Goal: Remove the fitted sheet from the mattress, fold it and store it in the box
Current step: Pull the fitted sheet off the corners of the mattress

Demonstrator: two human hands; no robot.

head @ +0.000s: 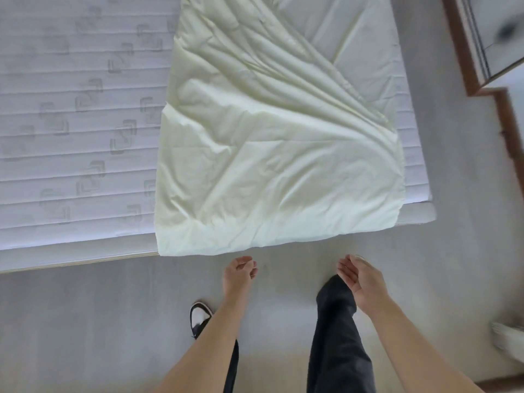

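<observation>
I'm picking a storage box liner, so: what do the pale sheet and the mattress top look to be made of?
Sheet: thin woven fabric, probably cotton or a blend, matte pale yellow-green; it creases sharply and drapes over the edge. Mattress: quilted knit ticking, white with grey square motifs, stitched in ridged rows.

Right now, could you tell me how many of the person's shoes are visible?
1: a black-and-white shoe on the floor beside the left forearm. The other foot is hidden under the dark trouser leg, so its shoe cannot be seen.
</observation>
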